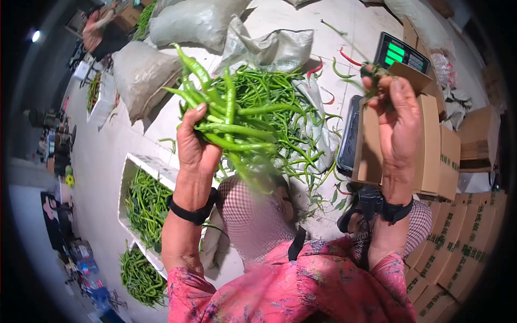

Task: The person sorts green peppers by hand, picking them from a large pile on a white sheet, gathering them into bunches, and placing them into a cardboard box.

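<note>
Bunched in my left hand (pixel 195 142) are several long green chili peppers (pixel 229 116), fanned out to the right above a larger pepper pile (pixel 264 89). My right hand (pixel 399 121) is raised over an open cardboard box (pixel 430 142), its fingers pinched on a blurred, dark green leafy stem (pixel 370 71). The pile lies on a white sack (pixel 319 102), with loose peppers and leaves around it. A few red chili peppers (pixel 315 68) lie at its far edge.
A scale with a lit green display (pixel 396 53) stands behind the box. White foam crate (pixel 125 202) of peppers sits at left. Stuffed sacks (pixel 188 27) lie at the back, flattened cartons (pixel 463 247) at right. Another person (pixel 96 32) is at the far left.
</note>
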A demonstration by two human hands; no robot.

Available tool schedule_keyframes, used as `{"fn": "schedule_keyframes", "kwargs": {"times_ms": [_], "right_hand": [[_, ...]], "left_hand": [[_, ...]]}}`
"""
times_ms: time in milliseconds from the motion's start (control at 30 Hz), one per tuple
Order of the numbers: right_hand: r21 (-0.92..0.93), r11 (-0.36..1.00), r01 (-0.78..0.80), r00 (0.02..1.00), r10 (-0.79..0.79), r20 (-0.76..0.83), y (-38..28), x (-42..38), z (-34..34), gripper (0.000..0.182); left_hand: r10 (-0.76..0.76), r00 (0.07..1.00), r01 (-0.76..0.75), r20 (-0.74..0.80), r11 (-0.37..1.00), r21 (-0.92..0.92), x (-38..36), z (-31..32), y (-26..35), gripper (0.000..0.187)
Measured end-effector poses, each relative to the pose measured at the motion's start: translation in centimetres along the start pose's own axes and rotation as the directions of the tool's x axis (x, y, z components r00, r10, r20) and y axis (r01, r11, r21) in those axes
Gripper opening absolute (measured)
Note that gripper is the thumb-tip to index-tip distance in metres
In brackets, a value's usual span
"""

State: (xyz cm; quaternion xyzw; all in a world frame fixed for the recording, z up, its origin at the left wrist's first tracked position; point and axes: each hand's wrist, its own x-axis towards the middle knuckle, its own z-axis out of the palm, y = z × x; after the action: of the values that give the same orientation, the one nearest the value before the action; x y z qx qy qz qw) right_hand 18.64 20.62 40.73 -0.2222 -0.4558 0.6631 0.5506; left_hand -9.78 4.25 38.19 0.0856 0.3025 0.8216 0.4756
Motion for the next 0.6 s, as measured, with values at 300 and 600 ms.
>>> {"fn": "schedule_keyframes", "kwargs": {"times_ms": [300,600], "right_hand": [[-0.22,-0.061,0.974,0.13,-0.644,0.754,-1.9,-6.2,21.9,0.013],[-0.749,0.617,0.241,0.838,0.258,0.482,0.1,-2.9,9.9,0.047]], "left_hand": [[-0.291,0.896,0.247,0.336,0.954,0.169,-4.6,2.3,0.8,0.043],[-0.04,0.999,0.041,0.011,0.987,-0.156,-7.3,1.3,-5.8,0.039]]}}
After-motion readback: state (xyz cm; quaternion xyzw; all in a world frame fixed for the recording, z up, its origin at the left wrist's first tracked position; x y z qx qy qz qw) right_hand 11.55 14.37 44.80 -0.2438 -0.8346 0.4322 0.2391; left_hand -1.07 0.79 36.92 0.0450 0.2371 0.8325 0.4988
